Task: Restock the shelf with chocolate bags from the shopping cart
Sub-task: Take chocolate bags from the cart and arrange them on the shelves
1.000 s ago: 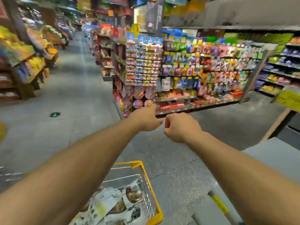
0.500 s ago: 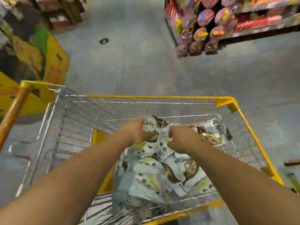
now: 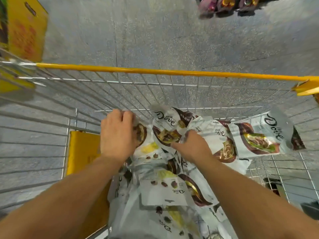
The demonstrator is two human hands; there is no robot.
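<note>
Now our hands have dropped into the cart [image 3: 155, 71]: left hand [image 3: 117, 135] and right hand [image 3: 191, 147] apparently clutch bags [image 3: 164, 118], starting pickup.

A grey, speckled floor [image 3: 164, 40] fills the upper half of the frame, lit brightly and evenly. A thin dark seam [image 3: 115, 40] runs straight down it left of centre, and finer hairline cracks [image 3: 259, 58] slant across the upper right. In the upper left corner stands a yellow cardboard box [image 3: 25, 31] with blurred reddish print and a green and dark panel at its left edge. Along the top edge at the right sit three rounded, colourful packets [image 3: 226, 4], blurred, casting soft dark shadows onto the floor just beneath them.
</note>
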